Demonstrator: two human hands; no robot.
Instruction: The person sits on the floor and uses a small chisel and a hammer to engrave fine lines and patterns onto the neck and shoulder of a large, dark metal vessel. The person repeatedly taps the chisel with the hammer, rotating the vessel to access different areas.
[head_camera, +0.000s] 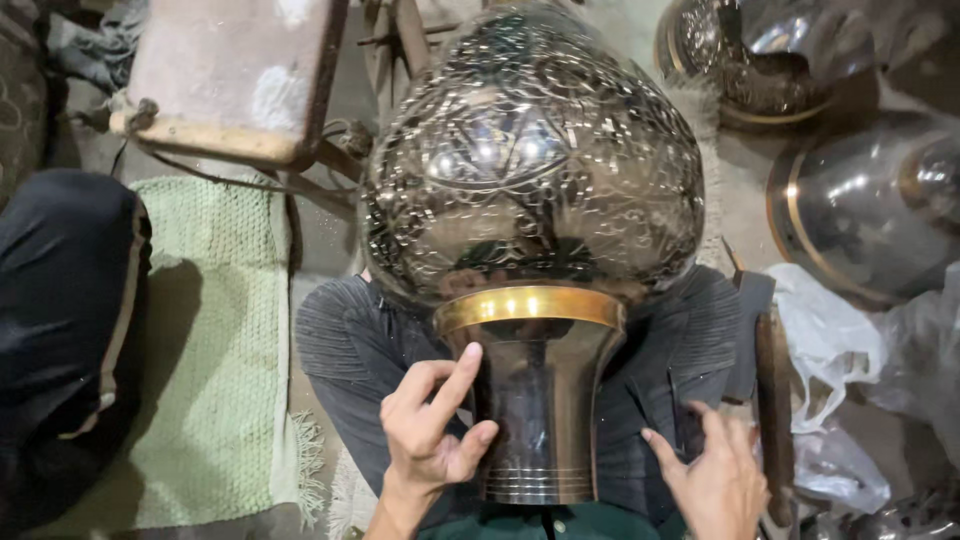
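Head view: your left hand (430, 430) steadied the lamp (535, 300) neck with its fingers; your right hand (715, 480) hovered open, empty, beside your lap.

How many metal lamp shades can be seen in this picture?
3: a pierced lamp shade at the centre by the left hand, one at top right, one at right. Others may be hidden.
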